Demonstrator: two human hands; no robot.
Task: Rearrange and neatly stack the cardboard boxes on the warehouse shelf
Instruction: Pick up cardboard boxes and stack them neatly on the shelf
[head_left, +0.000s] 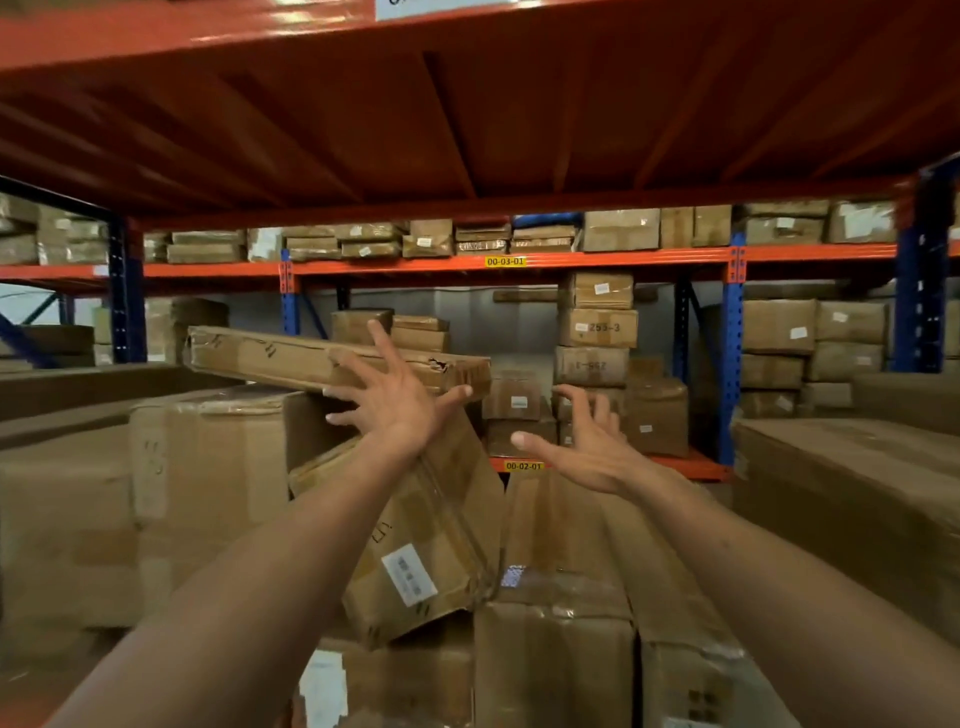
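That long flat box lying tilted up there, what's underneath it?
The long flat box rests on a big carton at its left and a slanted labelled box in the middle. The left hand hides where they meet.

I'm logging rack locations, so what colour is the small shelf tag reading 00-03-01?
Yellow with black digits, stuck on the orange beam; the shelf tag shows in the head view.

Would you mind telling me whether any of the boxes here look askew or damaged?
Yes. The long flat box sits tilted across the stack, torn near its right end. Below it, a labelled box leans at an angle, its lower corner crumpled.
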